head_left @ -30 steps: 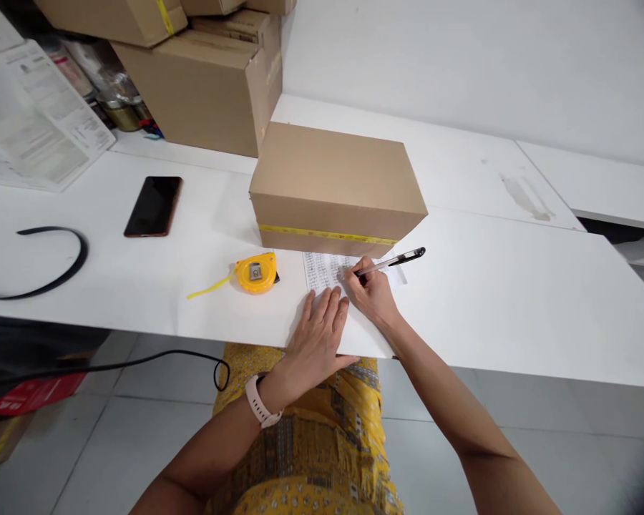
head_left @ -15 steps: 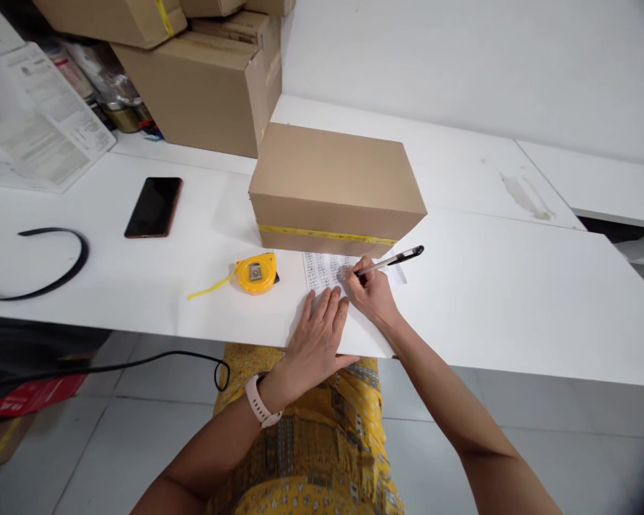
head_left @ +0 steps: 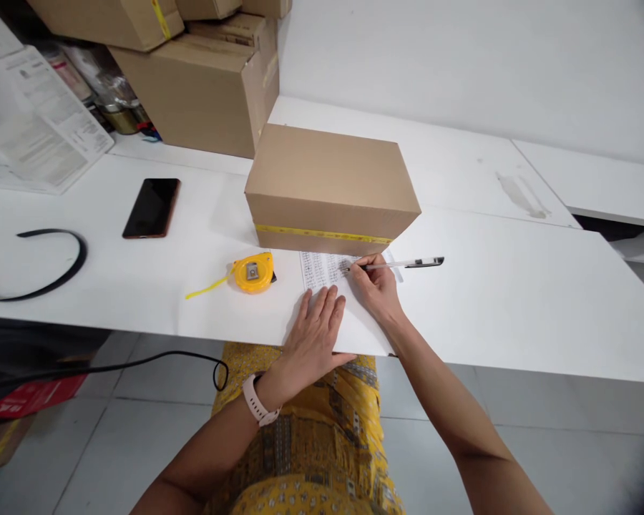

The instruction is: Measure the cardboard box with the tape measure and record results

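White tbl (head_left: 504, 300) w/ cardboard box (head_left: 330, 172) on it. Paper sheet (head_left: 318, 272) in front, cols of small writing, far part hidden by box. L hand (head_left: 312, 335) flat just below writing, fingers slightly apart, nothing gripped; R hand (head_left: 380, 292) pinched narrow on pen. Smartphone (head_left: 152, 208) well L; yellow tape measure (head_left: 253, 274) L of sheet, partly pulled out. Clear-barrel pen (head_left: 405, 264) slants low, tip at sheet.

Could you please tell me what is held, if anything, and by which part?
The right hand holds the pen near its tip; the left hand holds nothing.
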Demonstrator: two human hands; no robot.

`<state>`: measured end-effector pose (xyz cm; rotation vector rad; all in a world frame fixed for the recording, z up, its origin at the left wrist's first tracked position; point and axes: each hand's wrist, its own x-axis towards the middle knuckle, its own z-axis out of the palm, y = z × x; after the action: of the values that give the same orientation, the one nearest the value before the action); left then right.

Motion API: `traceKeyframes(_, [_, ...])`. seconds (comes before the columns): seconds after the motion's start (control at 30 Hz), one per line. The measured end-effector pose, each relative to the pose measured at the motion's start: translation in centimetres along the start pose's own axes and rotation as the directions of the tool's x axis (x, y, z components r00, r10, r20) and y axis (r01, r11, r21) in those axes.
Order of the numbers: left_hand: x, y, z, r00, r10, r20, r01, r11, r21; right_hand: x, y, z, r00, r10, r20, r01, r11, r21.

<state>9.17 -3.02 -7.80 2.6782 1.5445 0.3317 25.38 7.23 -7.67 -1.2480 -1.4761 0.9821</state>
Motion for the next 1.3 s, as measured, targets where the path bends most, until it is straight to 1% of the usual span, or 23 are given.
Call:
traceKeyframes(0.17, [-0.03,-0.03,0.43,1.0,-0.005,-0.014,0.004,1.0,-0.006,-0.29,-0.28,-0.05,0.999,0.041,0.02,-0.042,0.998,0.039])
traceKeyframes(0.4, [0.02,0.05,0.38,1.0,-0.004,-0.01,0.004,1.0,0.023,-0.33,-0.64,0.02,0.998,0.062,-0.011,-0.063,0.997,-0.039])
traceKeyframes(0.5, [0.05,0.07,0.28,1.0,-0.006,-0.004,0.006,1.0,0.022,-0.39,-0.74,0.01,0.999,0.049,-0.003,-0.049,0.997,-0.058])
traceKeyframes(0.67, [0.07,0.09,0.25,1.0,-0.01,-0.002,0.01,1.0,0.022,-0.53,-0.37,0.08,0.998,0.001,0.07,0.003,0.998,-0.064])
traceKeyframes(0.8, [0.06,0.11,0.24,1.0,-0.01,0.001,0.01,1.0,0.017,-0.48,-0.22,0.17,0.996,-0.021,0.086,0.027,0.997,-0.076])
traceKeyframes(1.07, [0.06,0.09,0.26,1.0,-0.013,0.003,0.013,1.0,0.002,-0.49,-0.55,0.26,0.996,-0.021,0.087,0.03,0.994,-0.102])
traceKeyframes(1.3, [0.04,0.11,0.22,1.0,-0.016,0.005,0.016,1.0,-0.008,-0.53,-0.47,0.36,0.995,0.003,0.098,0.003,0.998,-0.063])
